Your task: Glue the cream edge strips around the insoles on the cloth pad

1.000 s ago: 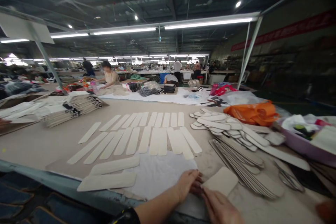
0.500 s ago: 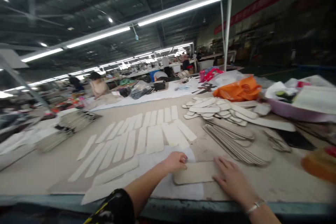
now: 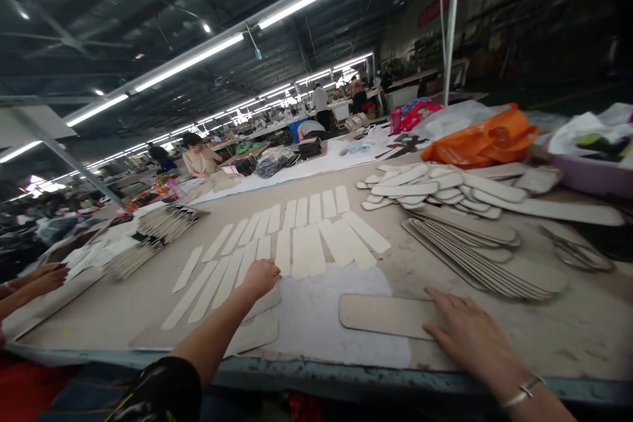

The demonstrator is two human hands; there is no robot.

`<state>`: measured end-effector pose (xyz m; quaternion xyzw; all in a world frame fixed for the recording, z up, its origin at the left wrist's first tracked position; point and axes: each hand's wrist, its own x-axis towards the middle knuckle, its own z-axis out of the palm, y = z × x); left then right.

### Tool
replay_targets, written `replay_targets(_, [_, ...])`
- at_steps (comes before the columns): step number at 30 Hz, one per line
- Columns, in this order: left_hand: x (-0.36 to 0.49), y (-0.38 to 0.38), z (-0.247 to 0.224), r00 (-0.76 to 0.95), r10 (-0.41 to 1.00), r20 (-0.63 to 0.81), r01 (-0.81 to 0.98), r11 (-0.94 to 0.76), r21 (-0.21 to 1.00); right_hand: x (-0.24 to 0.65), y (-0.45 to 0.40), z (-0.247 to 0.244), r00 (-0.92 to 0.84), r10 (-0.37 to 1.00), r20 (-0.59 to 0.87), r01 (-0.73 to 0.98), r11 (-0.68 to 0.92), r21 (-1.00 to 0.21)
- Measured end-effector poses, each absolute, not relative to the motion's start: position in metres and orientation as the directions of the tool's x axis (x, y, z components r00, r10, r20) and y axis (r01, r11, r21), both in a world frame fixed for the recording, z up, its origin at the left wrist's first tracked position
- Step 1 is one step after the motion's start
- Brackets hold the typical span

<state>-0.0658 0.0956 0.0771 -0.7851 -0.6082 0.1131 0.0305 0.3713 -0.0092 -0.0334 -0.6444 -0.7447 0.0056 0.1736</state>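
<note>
Two bare hands are resting well apart over the counter [image 3: 113,310]. Right hand [image 3: 472,330] is lying spread, fingertips touching the right end of a beige panel [image 3: 386,315], gripping nothing; it is probably steadying the piece. That panel is lying flat near the front edge, left part over a white sheet [image 3: 321,316], likely for easy access. Left hand [image 3: 260,279] is bending its fingers over the cream strips [image 3: 309,247]; can't tell if it's pinching one. Strips are sitting in rows, presumably so singles are staying easy to lift. Fanned stack [image 3: 484,257] is lying beyond the right hand.
</note>
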Motion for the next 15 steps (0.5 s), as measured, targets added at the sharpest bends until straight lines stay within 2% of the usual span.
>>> replay_targets(4, [-0.070,0.097,0.064,0.258,0.948,-0.188,0.924,-0.299,-0.237,0.370,-0.007,-0.035,-0.104,0.958,0.268,0.960,0.167,-0.226])
replay_targets(10, [-0.074,0.106,0.051,0.280,0.927,-0.249,0.908,-0.340,-0.245,0.370,-0.003,-0.034,-0.100,0.943,0.318,0.957,0.178,-0.228])
replay_targets(15, [-0.071,0.109,0.049,0.304,0.924,-0.231,0.902,-0.358,-0.243,0.366,-0.002,-0.030,-0.104,0.921,0.375,0.938,0.216,-0.270])
